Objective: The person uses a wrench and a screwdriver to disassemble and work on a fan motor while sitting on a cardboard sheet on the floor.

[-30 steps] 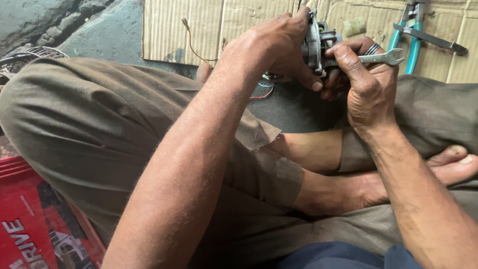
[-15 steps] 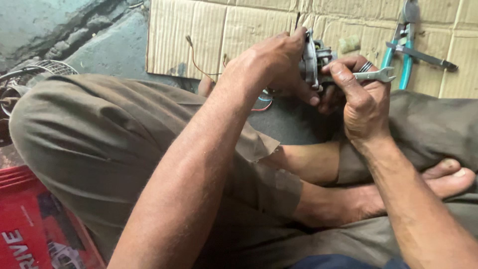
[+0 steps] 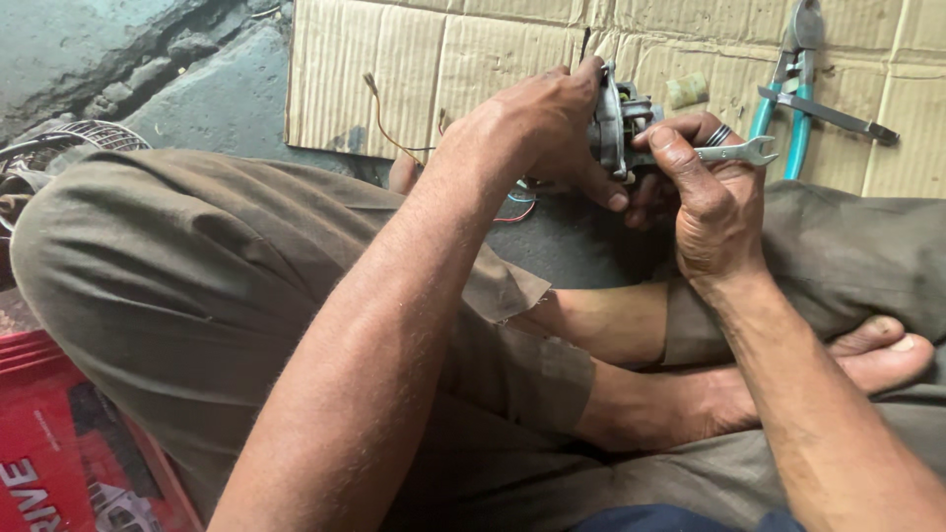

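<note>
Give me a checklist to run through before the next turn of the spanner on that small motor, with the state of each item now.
1. Left hand grips the small motor: ok.
2. Right hand holds the spanner: ok.
3. Spanner seated on a nut: cannot tell, that end is hidden behind the fingers.
4. Wires clear of the spanner: ok, they trail off to the left side.
5. Pliers within reach on the cardboard: ok.
6. Motor steadied on something: not ok, held in the air above the lap.
</note>
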